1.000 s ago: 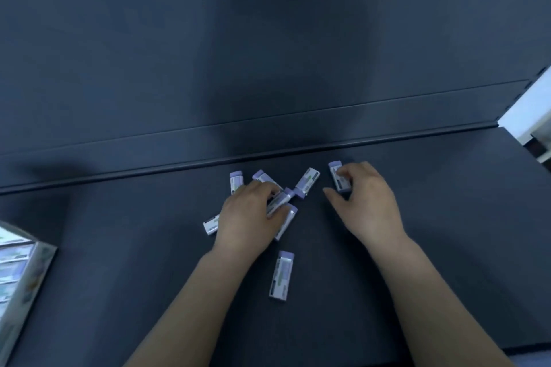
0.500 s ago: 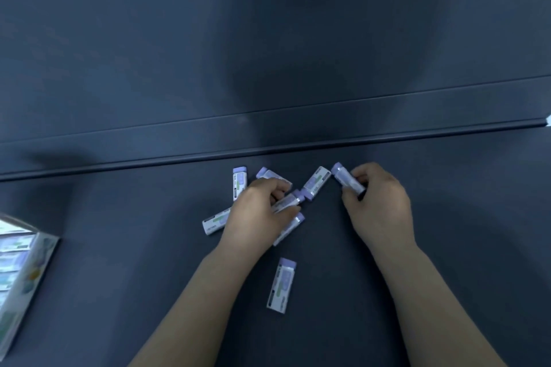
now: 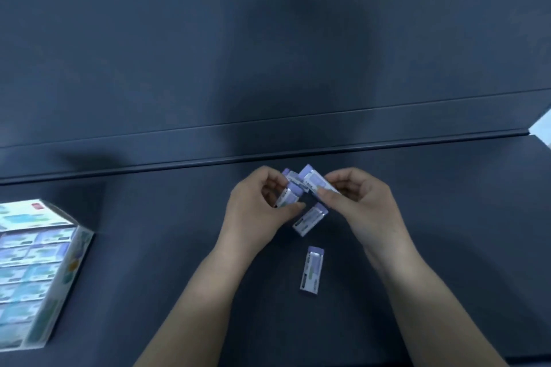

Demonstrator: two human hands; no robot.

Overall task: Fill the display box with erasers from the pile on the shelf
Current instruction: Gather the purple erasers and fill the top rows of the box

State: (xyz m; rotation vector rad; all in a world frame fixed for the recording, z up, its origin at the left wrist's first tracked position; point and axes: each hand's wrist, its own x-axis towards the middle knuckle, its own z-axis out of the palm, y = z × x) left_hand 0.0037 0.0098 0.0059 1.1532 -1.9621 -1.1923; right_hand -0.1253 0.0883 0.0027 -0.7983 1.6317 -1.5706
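Two erasers lie loose on the dark shelf (image 3: 447, 217) just below my hands, near the lower centre of the frame. One loose eraser (image 3: 310, 220) sits tilted, its long axis running from lower left up to its purple end at upper right, directly under the gap between my hands and touching or nearly touching my left thumb. The other loose eraser (image 3: 312, 270) lies lower down, nearly upright in the frame, purple end on top, apart from both hands and between my forearms. My left hand (image 3: 256, 211) is curled round a small bunch of erasers (image 3: 290, 192), how many I cannot tell, their purple ends pointing toward the top of the frame. My right hand (image 3: 362, 202) pinches a single eraser (image 3: 314, 180) between thumb and fingers, its long axis slanting toward the upper left so that its purple end meets the bunch. The display box (image 3: 59, 277) stands far off at the left edge of the frame, already holding rows of packs, well apart from everything I hold. I judge the tilted eraser equally near to both hands, and the box lies on my left hand's side.
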